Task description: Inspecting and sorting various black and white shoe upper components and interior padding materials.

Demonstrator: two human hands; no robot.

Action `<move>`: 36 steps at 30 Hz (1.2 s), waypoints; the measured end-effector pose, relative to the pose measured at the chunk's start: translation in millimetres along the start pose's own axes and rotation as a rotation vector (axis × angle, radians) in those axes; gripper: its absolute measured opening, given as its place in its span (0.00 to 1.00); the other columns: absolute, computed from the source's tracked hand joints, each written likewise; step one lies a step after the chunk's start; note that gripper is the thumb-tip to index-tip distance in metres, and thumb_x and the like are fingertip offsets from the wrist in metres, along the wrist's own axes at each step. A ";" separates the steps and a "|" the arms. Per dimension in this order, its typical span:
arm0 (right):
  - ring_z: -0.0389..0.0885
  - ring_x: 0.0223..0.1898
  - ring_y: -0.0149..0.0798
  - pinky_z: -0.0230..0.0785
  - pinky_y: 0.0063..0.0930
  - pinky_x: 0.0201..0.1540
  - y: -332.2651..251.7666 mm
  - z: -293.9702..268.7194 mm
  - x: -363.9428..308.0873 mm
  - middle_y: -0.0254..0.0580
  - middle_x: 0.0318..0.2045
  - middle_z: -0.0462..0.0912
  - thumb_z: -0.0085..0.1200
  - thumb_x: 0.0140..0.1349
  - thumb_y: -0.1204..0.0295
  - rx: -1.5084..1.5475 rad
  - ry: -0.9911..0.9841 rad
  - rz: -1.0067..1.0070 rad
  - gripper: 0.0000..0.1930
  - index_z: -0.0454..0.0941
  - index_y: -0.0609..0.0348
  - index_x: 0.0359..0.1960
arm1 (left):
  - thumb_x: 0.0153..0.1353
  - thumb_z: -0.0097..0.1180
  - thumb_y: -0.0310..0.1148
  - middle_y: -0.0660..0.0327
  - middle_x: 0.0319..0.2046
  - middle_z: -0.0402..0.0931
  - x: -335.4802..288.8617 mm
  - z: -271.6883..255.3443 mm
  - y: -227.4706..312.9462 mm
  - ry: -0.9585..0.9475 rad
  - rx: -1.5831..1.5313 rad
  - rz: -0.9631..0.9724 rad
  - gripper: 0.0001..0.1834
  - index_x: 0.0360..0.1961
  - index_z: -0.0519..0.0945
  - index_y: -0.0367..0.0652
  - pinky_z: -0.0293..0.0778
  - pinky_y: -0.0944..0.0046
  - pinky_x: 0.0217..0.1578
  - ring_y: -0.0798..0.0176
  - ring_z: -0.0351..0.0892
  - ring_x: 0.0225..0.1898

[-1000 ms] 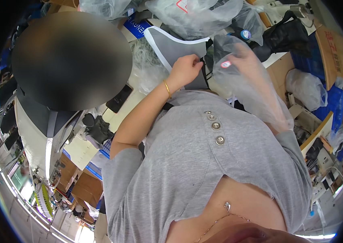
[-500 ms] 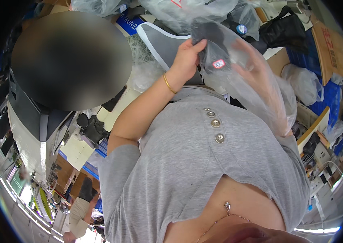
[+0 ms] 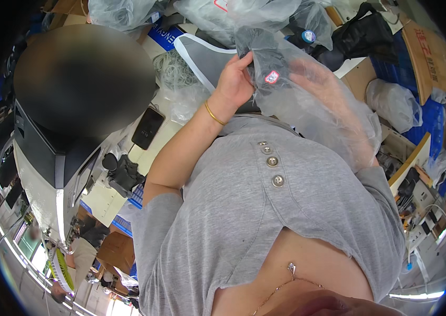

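My left hand (image 3: 236, 80), with a gold bangle at the wrist, pinches the edge of a clear plastic bag (image 3: 349, 124). Dark grey material (image 3: 257, 47) shows through the plastic beside its fingers, and the bag bears a small red-bordered sticker (image 3: 272, 77). Inside the bag is my right hand (image 3: 310, 76), forearm and all; the cloudy film blurs its fingers, so I cannot tell how they are held. Behind my left hand lies a grey shaped piece with white edging (image 3: 197, 55).
More clear plastic bags (image 3: 207, 16) crowd the far side. A phone (image 3: 148, 128) lies left of my forearm. Far right are a black bag (image 3: 362, 39), a cardboard box (image 3: 428, 60) and blue crates (image 3: 422, 124). A large blurred oval (image 3: 83, 79) covers the left.
Both hands and the bag have shifted slightly left. My right hand remains inside the bag, and my left keeps its hold. The phone now shows more fully.
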State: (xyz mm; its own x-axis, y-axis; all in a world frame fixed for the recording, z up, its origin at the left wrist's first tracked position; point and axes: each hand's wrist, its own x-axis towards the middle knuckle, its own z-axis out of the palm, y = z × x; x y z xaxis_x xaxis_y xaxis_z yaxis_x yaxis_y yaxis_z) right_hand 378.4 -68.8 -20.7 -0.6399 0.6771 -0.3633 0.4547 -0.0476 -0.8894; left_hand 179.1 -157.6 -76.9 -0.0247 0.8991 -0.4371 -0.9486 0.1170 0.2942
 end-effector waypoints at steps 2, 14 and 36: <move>0.75 0.49 0.31 0.66 0.25 0.52 -13.7 5.3 2.1 0.39 0.49 0.78 0.56 0.63 0.66 -0.083 -0.004 0.071 0.21 0.72 0.63 0.56 | 0.68 0.42 0.30 0.59 0.51 0.74 -0.6 -1.8 -1.2 -0.029 0.017 0.002 0.15 0.54 0.70 0.39 0.70 0.56 0.53 0.59 0.74 0.52; 0.75 0.49 0.32 0.68 0.27 0.51 1.1 28.1 0.5 0.41 0.48 0.77 0.56 0.61 0.71 0.583 0.031 0.188 0.21 0.71 0.64 0.55 | 0.70 0.41 0.35 0.58 0.50 0.74 -12.8 12.1 -24.2 -0.086 0.313 -0.061 0.17 0.53 0.71 0.37 0.68 0.61 0.53 0.64 0.72 0.52; 0.78 0.41 0.28 0.70 0.25 0.44 37.5 25.7 -3.4 0.37 0.41 0.81 0.61 0.56 0.69 0.440 0.028 0.223 0.19 0.76 0.65 0.48 | 0.69 0.43 0.40 0.60 0.46 0.76 -0.6 -11.6 -42.7 0.191 0.295 -0.040 0.18 0.50 0.74 0.37 0.70 0.62 0.48 0.65 0.75 0.46</move>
State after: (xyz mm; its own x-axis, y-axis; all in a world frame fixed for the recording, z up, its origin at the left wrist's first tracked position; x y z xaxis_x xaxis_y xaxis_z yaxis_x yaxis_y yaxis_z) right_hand 381.7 -91.7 -59.9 -0.5371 0.6344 -0.5559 0.2704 -0.4947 -0.8259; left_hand 215.9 -168.1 -99.0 -0.0741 0.7993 -0.5964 -0.8184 0.2930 0.4944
